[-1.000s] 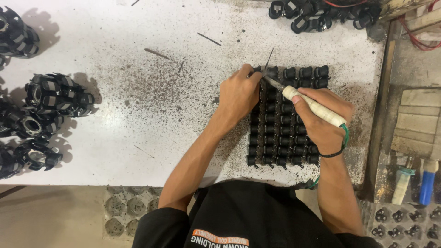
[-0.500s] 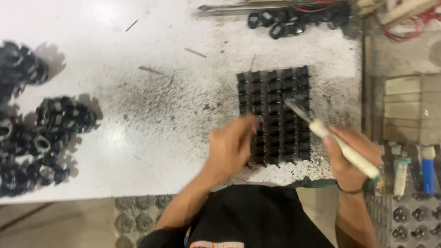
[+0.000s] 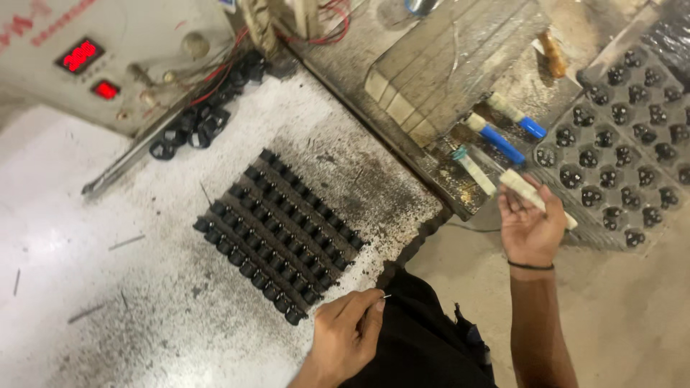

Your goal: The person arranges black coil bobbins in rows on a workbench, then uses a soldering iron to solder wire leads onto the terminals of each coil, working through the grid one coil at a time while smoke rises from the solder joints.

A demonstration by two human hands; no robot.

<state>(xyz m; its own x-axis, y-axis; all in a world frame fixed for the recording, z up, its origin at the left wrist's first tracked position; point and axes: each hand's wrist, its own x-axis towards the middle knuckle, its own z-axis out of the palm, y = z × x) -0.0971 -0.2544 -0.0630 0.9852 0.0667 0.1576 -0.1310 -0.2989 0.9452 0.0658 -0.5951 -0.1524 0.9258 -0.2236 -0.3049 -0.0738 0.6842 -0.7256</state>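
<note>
Meanwhile, the right hand (image 3: 530, 228) had left the black ribbed block of small parts (image 3: 280, 233), grip clenched around the slim white-handled tool (image 3: 535, 197), angled up-left beyond the surface (image 3: 144, 287); left hand (image 3: 345, 334) pinched a thin pin (image 3: 386, 296).

Two blue-capped tubes (image 3: 501, 141), two red displays (image 3: 79, 55), one block of black parts (image 3: 279, 224).

The tool's (image 3: 535, 197) middle is hidden inside the right hand (image 3: 532, 226). A thin pin (image 3: 386, 296) pinched by the left hand (image 3: 345, 338) is too small to identify. The tray of dark parts (image 3: 625, 144) runs off the right edge, and the control box (image 3: 93, 57) off the top.
</note>
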